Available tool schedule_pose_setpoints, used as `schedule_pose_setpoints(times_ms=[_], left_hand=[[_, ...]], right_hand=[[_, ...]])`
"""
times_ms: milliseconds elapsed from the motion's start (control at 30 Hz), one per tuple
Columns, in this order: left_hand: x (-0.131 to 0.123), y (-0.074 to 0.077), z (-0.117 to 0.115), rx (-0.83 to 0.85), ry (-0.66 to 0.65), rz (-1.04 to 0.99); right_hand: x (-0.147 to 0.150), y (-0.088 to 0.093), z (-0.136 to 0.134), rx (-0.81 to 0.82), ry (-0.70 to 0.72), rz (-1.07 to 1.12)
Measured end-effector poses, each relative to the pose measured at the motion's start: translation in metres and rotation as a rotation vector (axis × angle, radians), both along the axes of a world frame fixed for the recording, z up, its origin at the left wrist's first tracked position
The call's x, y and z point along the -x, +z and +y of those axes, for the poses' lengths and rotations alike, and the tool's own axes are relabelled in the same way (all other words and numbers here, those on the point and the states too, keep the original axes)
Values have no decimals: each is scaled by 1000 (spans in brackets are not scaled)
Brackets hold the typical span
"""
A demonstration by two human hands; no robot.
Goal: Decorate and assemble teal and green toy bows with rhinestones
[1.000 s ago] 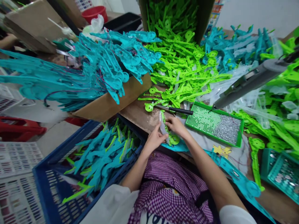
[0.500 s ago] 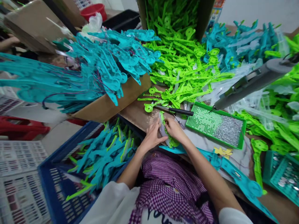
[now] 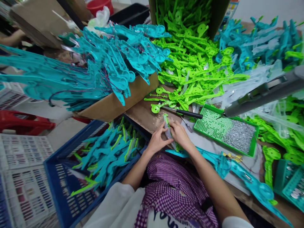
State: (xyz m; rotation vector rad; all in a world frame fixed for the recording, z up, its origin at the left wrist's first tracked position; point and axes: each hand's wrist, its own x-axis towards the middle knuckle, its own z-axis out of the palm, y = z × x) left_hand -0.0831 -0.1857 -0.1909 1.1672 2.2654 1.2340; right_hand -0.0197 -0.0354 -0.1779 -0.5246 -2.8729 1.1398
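Observation:
Near the table's front edge, my left hand (image 3: 157,138) grips a translucent plastic piece (image 3: 168,133) from the left, thumb stretched across its lower end. A lime-green plastic part (image 3: 166,117) lies along that piece. My right hand (image 3: 180,134) has its fingers closed on the same parts from the other side; the fingertips are partly hidden. Just beyond the right hand are a black-handled tool (image 3: 190,114) and a small thin metal tool (image 3: 186,124). A long turquoise plastic part (image 3: 222,166) lies beneath and beside my right forearm.
A green tray (image 3: 223,143) of small screws stands right of my hands, below a hanging grey electric screwdriver (image 3: 263,93). Lime-green parts (image 3: 190,72) heap up behind. Turquoise parts with wires (image 3: 114,60) overhang a cardboard box (image 3: 118,98). A blue crate (image 3: 53,186) holds more pieces.
The view has shifted, so most things sit farther right. Both hands stay on the translucent and green parts, and less of the green part's lower end shows.

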Motion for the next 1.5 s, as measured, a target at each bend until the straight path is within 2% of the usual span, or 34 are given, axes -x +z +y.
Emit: schedule_pose_setpoints(times_ms=[133,267,400,533,700,833,967,1133,1200,1267,1433,1500], left_hand=[[1,5,0,65,-4,29],[3,9,-1,144,-71,80],[6,8,-2,142,-101,122],[18,10,1,144,-186,172],[37,15,9,154,-144,228],[42,24,17,208,-207,367],[45,33,24,298,-248,420],[50,29,21,238,-192,384],[53,24,20,191,-161,356],[57,18,22,138,-141,341],[57,8,26,40,-60,346],[54,11,24,20,-28,358]], right_hand=[[-1,-4,2,3,17,10],[-1,-6,2,-3,39,19],[-2,-6,-1,-11,31,34],[-4,-5,-2,-5,38,48],[-4,-6,-1,17,34,78],[-3,-7,-2,27,27,91],[-1,-6,-2,33,32,62],[-7,-2,1,53,52,45],[-13,5,1,44,50,52],[-17,21,1,49,17,100],[-3,81,-4,210,-85,372],[-3,95,-3,297,-90,488]])
